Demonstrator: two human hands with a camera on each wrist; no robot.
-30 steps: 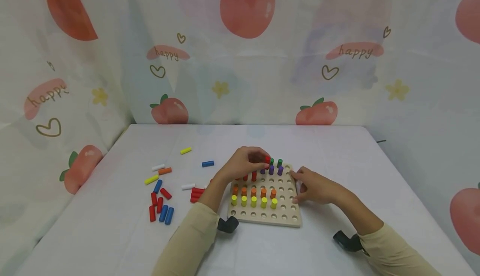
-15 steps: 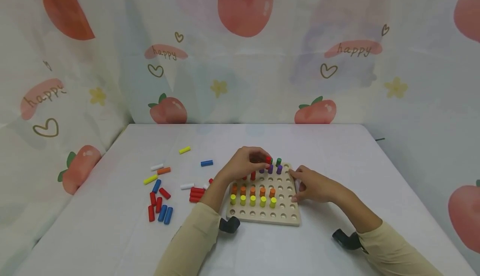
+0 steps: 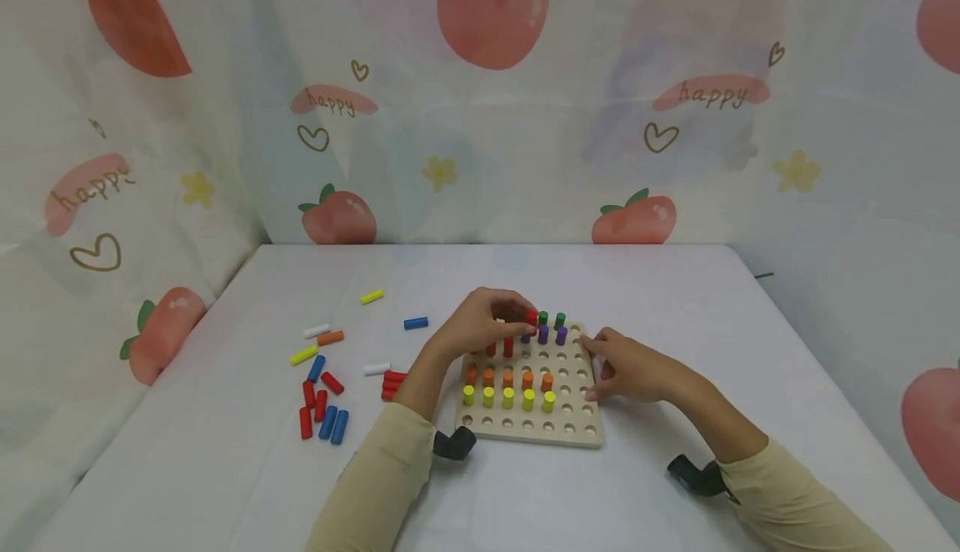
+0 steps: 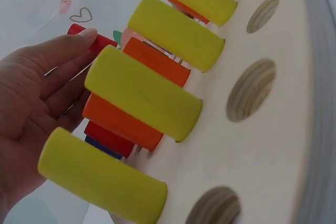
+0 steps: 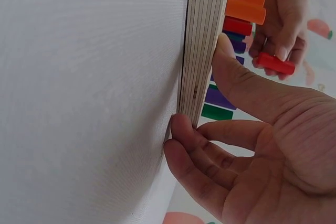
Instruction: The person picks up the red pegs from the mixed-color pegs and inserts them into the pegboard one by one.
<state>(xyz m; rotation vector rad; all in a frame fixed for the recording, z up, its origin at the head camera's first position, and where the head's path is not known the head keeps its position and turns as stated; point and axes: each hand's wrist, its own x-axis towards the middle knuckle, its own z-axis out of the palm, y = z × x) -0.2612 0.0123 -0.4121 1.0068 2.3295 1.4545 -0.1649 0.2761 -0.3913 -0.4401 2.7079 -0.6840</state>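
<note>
My left hand (image 3: 480, 320) pinches a red peg (image 5: 275, 64) between thumb and fingertips, above the far part of a wooden pegboard (image 3: 525, 429). In the head view this peg stands just left of two green pegs (image 3: 560, 319) and overlaps the purple row (image 3: 561, 336). Red pegs (image 3: 508, 347) stand below the left hand, which hides part of that corner. Nearer are an orange row (image 3: 527, 379) and a yellow row (image 3: 507, 399). My right hand (image 3: 633, 366) holds the board's right edge, thumb and fingers against its side, as the right wrist view shows.
Loose pegs lie left of the board: several red (image 3: 305, 423), several blue (image 3: 340, 427), two white (image 3: 377, 368), two yellow (image 3: 371, 296) and one orange (image 3: 330, 338). The left forearm crosses beside more red ones (image 3: 393, 385). A patterned cloth (image 3: 495, 160) hangs behind the table.
The red peg in my left hand has shifted slightly left, so the green peg beside it shows more fully. My right hand keeps its place on the board's edge.
</note>
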